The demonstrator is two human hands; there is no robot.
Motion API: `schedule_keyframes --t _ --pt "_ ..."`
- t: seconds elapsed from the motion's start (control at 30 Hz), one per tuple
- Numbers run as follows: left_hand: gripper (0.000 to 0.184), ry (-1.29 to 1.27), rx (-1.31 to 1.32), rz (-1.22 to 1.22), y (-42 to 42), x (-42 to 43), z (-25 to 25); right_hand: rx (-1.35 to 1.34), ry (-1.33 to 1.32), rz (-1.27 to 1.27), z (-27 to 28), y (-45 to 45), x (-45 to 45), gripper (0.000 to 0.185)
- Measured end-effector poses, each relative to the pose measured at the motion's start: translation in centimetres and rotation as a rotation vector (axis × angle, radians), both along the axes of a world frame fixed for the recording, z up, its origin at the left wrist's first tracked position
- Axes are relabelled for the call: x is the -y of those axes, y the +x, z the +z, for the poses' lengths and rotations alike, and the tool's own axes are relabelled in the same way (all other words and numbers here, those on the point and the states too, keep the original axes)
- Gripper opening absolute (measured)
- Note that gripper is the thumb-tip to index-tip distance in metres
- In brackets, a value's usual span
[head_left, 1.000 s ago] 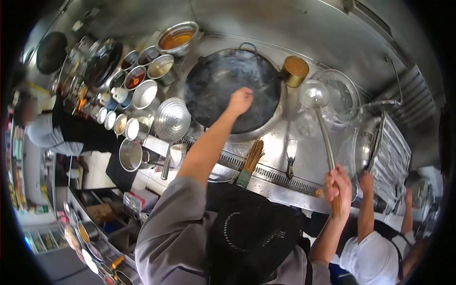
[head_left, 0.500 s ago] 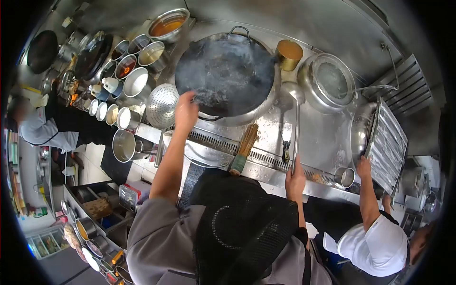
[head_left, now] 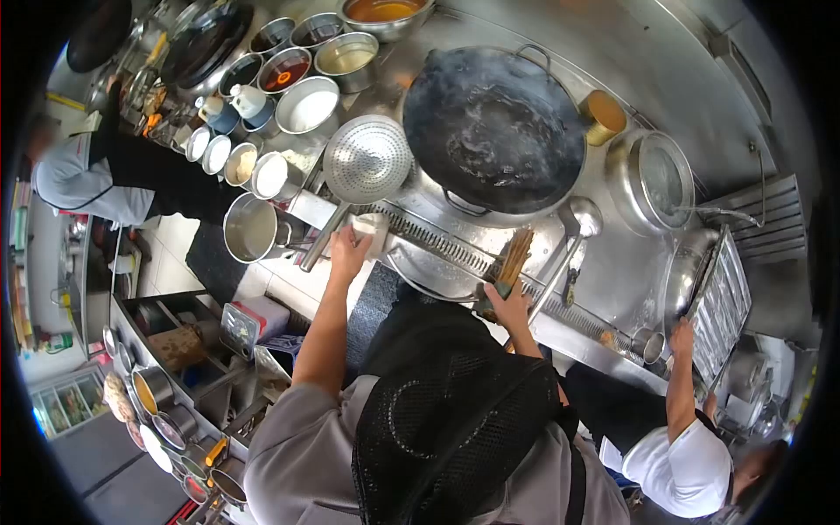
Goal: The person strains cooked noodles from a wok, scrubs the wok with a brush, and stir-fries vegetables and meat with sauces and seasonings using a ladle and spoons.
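Note:
My left hand (head_left: 350, 254) has its fingers closed at the edge of a white cloth (head_left: 374, 231), just right of the handle of a perforated strainer (head_left: 366, 160). My right hand (head_left: 509, 308) is closed round the lower, green-wrapped end of a bamboo brush (head_left: 516, 255), whose bristles point up. A long-handled ladle (head_left: 584, 216) lies on the steel counter beside it, its handle running down past my right hand. Beyond both hands, a large dark wok (head_left: 494, 131) holds bubbling, steaming liquid.
Sauce and seasoning containers (head_left: 311, 109) stand at the upper left, near a steel pot (head_left: 251, 227). A tin can (head_left: 604, 118) and a steel basin (head_left: 649, 182) are right of the wok. One person (head_left: 678, 455) works at lower right, another (head_left: 83, 175) at far left.
My left hand has drawn back from over the wok to the cloth. The right hand has let go of the ladle and taken hold of the brush. Liquid now bubbles in the wok.

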State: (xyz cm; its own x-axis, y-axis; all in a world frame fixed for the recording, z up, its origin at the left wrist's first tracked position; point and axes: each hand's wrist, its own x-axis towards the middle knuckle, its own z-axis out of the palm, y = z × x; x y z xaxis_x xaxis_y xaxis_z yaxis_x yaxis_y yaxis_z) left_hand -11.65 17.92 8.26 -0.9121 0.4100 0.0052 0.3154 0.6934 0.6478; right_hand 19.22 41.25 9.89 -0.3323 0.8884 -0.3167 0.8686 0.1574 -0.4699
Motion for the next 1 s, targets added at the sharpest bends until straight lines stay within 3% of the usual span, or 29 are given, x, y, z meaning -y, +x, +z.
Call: schedule_keyframes --t 0.03,0.1,0.13,0.17,0.2,0.23,0.27,0.3,0.33,0.37,0.4,0.43,0.5,0.57,0.6,0.63,0.7,0.73,0.77,0.83,0.87,0.9,0.93,0.97,1.0 --pt "0.070 -0.055 0.102 -0.063 -0.8 0.1 -0.2 0.006 0.004 0.003 0.1 -0.5 -0.2 0.069" --pt "0.068 -0.108 0.209 -0.134 -1.6 0.0 -0.6 -0.168 -0.277 0.038 0.8 -0.6 -1.8 0.067" --pt "0.068 -0.032 0.184 -0.164 -1.1 -0.3 -1.0 -0.224 -0.282 0.008 1.2 -0.7 -2.1 0.055" --pt "0.069 0.047 0.158 -0.191 -0.6 -0.8 -1.3 -0.300 -0.538 -0.212 2.2 -0.1 -3.2 0.053" --pt "0.077 0.037 0.095 -0.230 -0.3 -1.2 -0.6 -0.431 -0.632 -0.308 7.9 -0.7 -2.9 0.049" --pt "0.077 0.039 0.106 -0.233 -0.5 -1.3 0.1 -0.465 -0.514 -0.220 9.3 0.1 -3.1 0.054" --pt "0.073 0.099 0.261 -0.266 -0.8 -1.6 0.8 -0.475 -0.167 -0.156 9.8 0.4 -2.2 0.067" --pt "0.070 0.161 0.413 -0.299 -1.3 -2.0 0.9 -0.468 -0.159 -0.162 11.0 0.1 -1.3 0.067" --pt "0.065 0.229 0.623 -0.301 -2.0 -2.2 0.7 -0.440 0.090 -0.118 12.4 -0.6 -0.2 0.072" --pt "0.065 0.235 0.628 -0.310 -2.4 -2.5 0.6 -0.408 0.339 -0.072 13.1 -1.0 0.7 0.078" --pt "0.063 0.302 0.757 -0.275 -2.8 -2.8 1.5 -0.308 0.680 0.042 10.9 -0.8 1.4 0.079" --pt "0.061 0.365 0.887 -0.237 -3.1 -3.1 2.5 -0.301 0.685 0.036 9.2 0.4 2.1 0.079" --pt "0.061 0.489 0.915 -0.267 -3.4 -3.8 3.7 0.208 -0.154 0.126 7.0 3.6 3.0 0.080" --pt "0.063 0.880 1.345 -0.144 -3.5 -4.6 4.8 0.080 0.042 0.052 10.0 2.5 4.4 0.083" --pt "0.047 0.935 1.346 -0.196 -3.8 -5.2 5.7 -0.079 0.226 0.065 10.2 2.7 4.7 0.084" --pt "0.047 0.941 1.349 -0.189 -3.6 -5.6 6.3 -0.074 0.227 0.071 9.4 3.4 5.0 0.084" --pt "0.040 1.014 1.306 -0.171 -3.1 -7.1 7.0 0.140 0.074 0.034 7.3 4.2 5.6 0.081" --pt "0.034 1.044 1.267 -0.093 -2.5 -8.0 6.9 0.094 -0.080 0.075 7.4 4.7 4.7 0.083" --pt "0.034 1.061 1.261 -0.089 -2.3 -8.7 6.2 0.000 -0.202 -0.088 7.9 5.5 3.6 0.077" --pt "0.033 1.053 1.393 0.028 -1.9 -9.1 4.5 -0.074 -0.182 -0.133 11.4 4.7 0.9 0.068" --pt "0.038 1.084 1.530 0.077 -1.7 -9.2 5.9 -0.155 0.068 0.013 14.8 2.6 0.5 0.060" --pt "0.041 1.121 1.581 0.096 -1.2 -9.8 6.6 -0.202 0.101 0.034 17.4 1.0 -0.3 0.061" --pt "0.044 1.159 1.628 0.121 -0.4 -10.4 7.0 -0.182 -0.007 -0.049 21.0 -1.2 -1.4 0.062" --pt "0.051 1.196 1.672 -0.005 0.4 -11.1 6.9 -0.158 -0.117 -0.122 23.1 -3.3 -2.5 0.062" --pt "0.052 1.144 1.741 -0.020 0.8 -12.0 9.0 -0.209 0.055 0.130 22.6 -3.8 -4.7 0.061"
